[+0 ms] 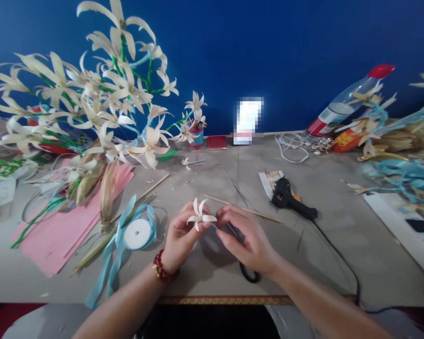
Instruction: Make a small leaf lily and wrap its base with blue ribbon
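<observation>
A small cream artificial flower (199, 217) with narrow curled petals is pinched in my left hand (182, 235), which wears a dark red bead bracelet (164, 267). Its thin stem runs to the right, where the fingertips of my right hand (247, 238) close on it. Below my right hand shows a black loop handle (250, 274), probably of scissors; the rest is hidden. Left of my hands lies a spool of light blue ribbon (137, 234), partly unwound. A thin wooden stick (265, 216) lies just beyond my right hand.
A large bunch of cream flowers (127, 89) stands at the back left, above pink paper (61, 235) and dried husks (109, 188). A black glue gun (291, 197) with its cord lies to the right. Behind are a leaning bottle (346, 103), a lit screen (248, 120) and a white cable (292, 143).
</observation>
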Motion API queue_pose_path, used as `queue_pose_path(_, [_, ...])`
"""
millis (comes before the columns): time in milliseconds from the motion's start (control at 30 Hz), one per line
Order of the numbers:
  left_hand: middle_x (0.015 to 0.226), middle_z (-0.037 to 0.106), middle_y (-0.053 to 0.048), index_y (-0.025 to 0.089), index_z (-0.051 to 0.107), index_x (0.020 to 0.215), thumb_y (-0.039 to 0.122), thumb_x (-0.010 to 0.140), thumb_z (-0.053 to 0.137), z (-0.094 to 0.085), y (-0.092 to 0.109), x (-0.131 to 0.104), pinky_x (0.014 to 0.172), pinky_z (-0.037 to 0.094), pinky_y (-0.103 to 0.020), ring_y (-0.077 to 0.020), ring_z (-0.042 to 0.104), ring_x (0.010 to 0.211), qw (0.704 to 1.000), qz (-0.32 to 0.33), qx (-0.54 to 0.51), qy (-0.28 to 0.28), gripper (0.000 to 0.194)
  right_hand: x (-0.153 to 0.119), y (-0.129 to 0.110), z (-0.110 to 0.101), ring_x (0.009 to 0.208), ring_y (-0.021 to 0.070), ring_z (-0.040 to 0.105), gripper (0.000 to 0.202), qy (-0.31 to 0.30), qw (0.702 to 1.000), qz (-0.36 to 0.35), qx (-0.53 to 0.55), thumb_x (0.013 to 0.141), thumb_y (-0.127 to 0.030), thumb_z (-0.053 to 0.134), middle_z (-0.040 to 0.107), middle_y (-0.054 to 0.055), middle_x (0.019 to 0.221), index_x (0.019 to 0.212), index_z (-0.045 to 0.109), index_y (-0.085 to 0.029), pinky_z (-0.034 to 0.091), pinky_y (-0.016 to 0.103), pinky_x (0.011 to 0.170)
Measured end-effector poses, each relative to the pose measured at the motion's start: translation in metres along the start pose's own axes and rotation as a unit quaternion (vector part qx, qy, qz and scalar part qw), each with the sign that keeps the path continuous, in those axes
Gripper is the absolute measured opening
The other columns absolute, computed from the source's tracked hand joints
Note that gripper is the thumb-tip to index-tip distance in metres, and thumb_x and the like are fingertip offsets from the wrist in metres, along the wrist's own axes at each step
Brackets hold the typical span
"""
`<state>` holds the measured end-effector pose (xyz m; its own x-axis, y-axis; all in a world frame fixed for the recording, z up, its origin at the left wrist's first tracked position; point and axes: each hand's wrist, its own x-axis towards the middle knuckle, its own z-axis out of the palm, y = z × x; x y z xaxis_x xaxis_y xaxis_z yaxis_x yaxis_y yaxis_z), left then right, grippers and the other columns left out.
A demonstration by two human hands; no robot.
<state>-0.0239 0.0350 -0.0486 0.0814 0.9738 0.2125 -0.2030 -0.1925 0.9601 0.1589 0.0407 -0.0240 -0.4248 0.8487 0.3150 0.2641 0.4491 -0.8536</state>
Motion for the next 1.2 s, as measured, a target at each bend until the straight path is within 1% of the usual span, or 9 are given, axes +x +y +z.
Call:
queue_pose_path(133, [0.094,0.064,-0.006,0.022,0.076,0.082,0.025,0.081,0.074,-0.001,0.000,-0.001,0.076,0.045,-0.029,-0.0193,0.056,0.086,0.996,-0.063,-0.043,0.043,0.004,0.002,0.002,-0.004,0.092,0.0206,0.060,0.020,-0.028,0.993,0.049,0.103,0.095,-0.022,0.043,0.064,0.006,0.096,0.097,0.063,-0.021,0.048,0.035,0.083])
queue_pose_path(333, [0.090,0.063,-0.005,0.021,0.076,0.079,0.028,0.077,0.077,0.000,0.000,0.001,0.076,0.045,-0.029,-0.0181,0.055,0.083,0.988,-0.103,-0.095,0.066,0.008,-0.004,0.007,-0.005,0.072,0.0147,0.062,0.023,-0.082,0.977,0.121,0.157,0.095,-0.023,0.046,0.069,0.003,0.090,0.111,0.063,-0.021,0.050,0.026,0.065])
queue_pose_path(533, [0.086,0.064,-0.003,0.021,0.075,0.078,0.024,0.077,0.078,0.000,0.002,0.005,0.082,0.043,-0.027,-0.0156,0.056,0.085,0.984,-0.096,-0.121,0.085,0.005,-0.001,0.006,-0.008,0.067,0.0141,0.058,0.010,-0.067,0.994,0.067,0.057,0.091,-0.024,0.058,0.064,0.000,0.074,0.087,0.066,-0.021,0.047,0.026,0.065])
queue_pose_path(633, [0.083,0.064,-0.002,0.020,0.073,0.074,0.024,0.075,0.079,-0.001,0.001,0.008,0.083,0.043,-0.026,-0.0150,0.057,0.086,0.977,-0.103,-0.154,0.109,0.007,-0.001,0.010,-0.010,0.067,0.0146,0.057,0.018,-0.010,0.995,0.075,0.063,0.095,-0.029,0.056,0.063,0.000,0.072,0.081,0.065,-0.021,0.044,0.026,0.063])
queue_pose_path(833, [0.084,0.064,-0.002,0.017,0.070,0.072,0.025,0.073,0.081,-0.003,-0.003,0.012,0.076,0.045,-0.025,-0.0134,0.055,0.081,0.961,-0.136,-0.193,0.143,0.014,0.000,0.031,-0.025,0.053,0.0124,0.043,0.029,0.251,0.950,0.088,0.166,0.100,-0.038,0.049,0.045,-0.004,0.060,0.076,0.055,-0.022,0.036,0.025,0.051])
queue_pose_path(967, [0.081,0.063,-0.001,0.017,0.069,0.072,0.025,0.074,0.079,-0.004,-0.004,0.013,0.072,0.045,-0.024,-0.0119,0.056,0.076,0.957,-0.133,-0.210,0.151,0.013,0.005,0.037,-0.037,0.069,0.0151,0.055,0.018,0.329,0.941,0.067,0.050,0.095,-0.036,0.059,0.058,0.001,0.077,0.083,0.060,-0.022,0.045,0.027,0.063])
queue_pose_path(1033, [0.080,0.063,-0.001,0.017,0.068,0.073,0.025,0.074,0.079,-0.003,-0.003,0.012,0.072,0.046,-0.023,-0.0117,0.056,0.075,0.955,-0.132,-0.218,0.155,0.013,0.005,0.035,-0.036,0.070,0.0157,0.059,0.012,0.299,0.952,0.070,-0.010,0.092,-0.032,0.063,0.063,0.003,0.086,0.098,0.064,-0.022,0.048,0.027,0.063])
queue_pose_path(1133, [0.080,0.063,-0.001,0.017,0.067,0.073,0.024,0.073,0.081,-0.003,-0.003,0.012,0.071,0.047,-0.024,-0.0120,0.057,0.074,0.954,-0.133,-0.218,0.157,0.015,0.003,0.028,-0.024,0.062,0.0155,0.060,0.010,0.153,0.985,0.069,-0.041,0.094,-0.028,0.058,0.064,0.000,0.074,0.095,0.067,-0.023,0.050,0.027,0.059])
queue_pose_path(1200, [0.080,0.064,-0.001,0.017,0.067,0.073,0.024,0.072,0.081,-0.002,-0.003,0.012,0.072,0.048,-0.024,-0.0123,0.058,0.074,0.956,-0.133,-0.215,0.150,0.016,0.001,0.023,-0.012,0.066,0.0167,0.063,0.011,0.067,0.995,0.053,-0.047,0.094,-0.024,0.056,0.067,0.002,0.078,0.095,0.067,-0.023,0.052,0.029,0.065])
